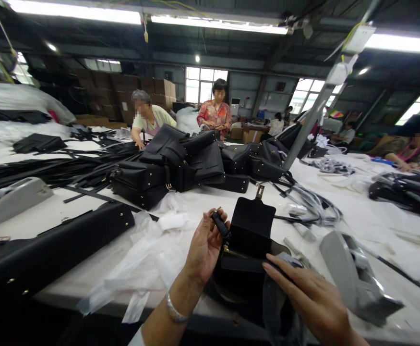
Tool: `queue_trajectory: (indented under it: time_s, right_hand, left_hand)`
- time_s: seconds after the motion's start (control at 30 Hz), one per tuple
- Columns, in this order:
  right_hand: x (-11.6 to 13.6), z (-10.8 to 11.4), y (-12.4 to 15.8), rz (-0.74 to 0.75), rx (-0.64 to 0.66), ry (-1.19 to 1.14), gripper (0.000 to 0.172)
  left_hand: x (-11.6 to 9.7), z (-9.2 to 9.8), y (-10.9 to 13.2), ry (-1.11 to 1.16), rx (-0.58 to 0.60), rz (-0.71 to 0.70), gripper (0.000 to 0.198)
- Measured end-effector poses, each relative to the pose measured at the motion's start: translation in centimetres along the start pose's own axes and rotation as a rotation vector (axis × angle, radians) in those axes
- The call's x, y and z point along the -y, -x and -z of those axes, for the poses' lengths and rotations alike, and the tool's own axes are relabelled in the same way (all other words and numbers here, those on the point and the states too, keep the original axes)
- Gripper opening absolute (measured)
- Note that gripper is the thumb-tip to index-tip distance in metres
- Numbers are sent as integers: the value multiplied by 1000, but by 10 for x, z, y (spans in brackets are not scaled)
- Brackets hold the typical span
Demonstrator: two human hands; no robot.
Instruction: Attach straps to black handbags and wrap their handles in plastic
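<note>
Head view: a worker's left hand (202, 250) pinches a short black strap (220, 225) between thumb and fingers, metal-tipped end up, at the left side of an open bag (253, 218). The bag sits between the hands at the near edge of a white table (198, 199), flap raised. The right hand (314, 290) rests straight-fingered on its right side; thumb hidden, whether it grips cannot be told. Black bags (210, 161) lie heaped beyond.
</note>
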State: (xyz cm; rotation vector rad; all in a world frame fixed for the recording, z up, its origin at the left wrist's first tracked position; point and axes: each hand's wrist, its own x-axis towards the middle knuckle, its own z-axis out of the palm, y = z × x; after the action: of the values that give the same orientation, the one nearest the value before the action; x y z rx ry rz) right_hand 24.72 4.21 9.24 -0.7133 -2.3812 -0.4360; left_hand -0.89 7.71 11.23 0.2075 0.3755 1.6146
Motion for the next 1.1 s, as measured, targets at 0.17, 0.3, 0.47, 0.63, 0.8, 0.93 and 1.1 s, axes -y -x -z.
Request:
queue_trajectory:
  time_s: [0.17,0.3,0.47,0.63,0.8,0.93,1.1]
  right_hand:
    - [2,1,-4,-3,-15,-19,52]
    - [8,7,-23,-188,-116,-181,37]
    - [8,15,-43,-850,51,-521,32]
    - [3,15,-52,-1107,294,-911,50]
    - [6,10,-76,-1062,332,-1047,49]
    - [9,9,-99,-938,179,-849,52]
    - [10,10,-118,-527,98,-369,52]
  left_hand:
    - [0,1,0,-4,11,0,23]
    - [3,1,3,-38,35,-27,20]
    - [6,3,7,-123,81,-62,30]
    - [8,2,10,-180,111,-87,35]
    - [13,-1,16,-382,306,-69,33]
    - [14,-8,22,-731,450,-136,28]
    - [9,-22,23,-1047,422,-272,22]
